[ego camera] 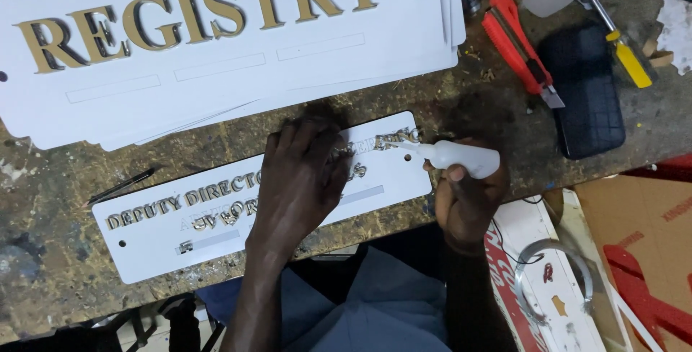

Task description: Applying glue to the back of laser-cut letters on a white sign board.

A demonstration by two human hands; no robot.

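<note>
A small white sign plate (155, 244) with raised gold letters lies on the worn workbench in front of me. My left hand (303, 179) rests flat on its middle, fingers spread over the letters. My right hand (465, 197) grips a small white glue bottle (458, 157), its thin nozzle pointing left at the letters near the plate's upper right corner. Several loose metallic letters (220, 216) lie on the lower row of the plate.
A stack of large white sign boards (216, 71) with big gold letters fills the back left. A red utility knife (515, 42), a black phone (584, 92) and a yellow-handled screwdriver (627, 53) lie at the back right. A thin black tool (122, 186) lies left of the plate.
</note>
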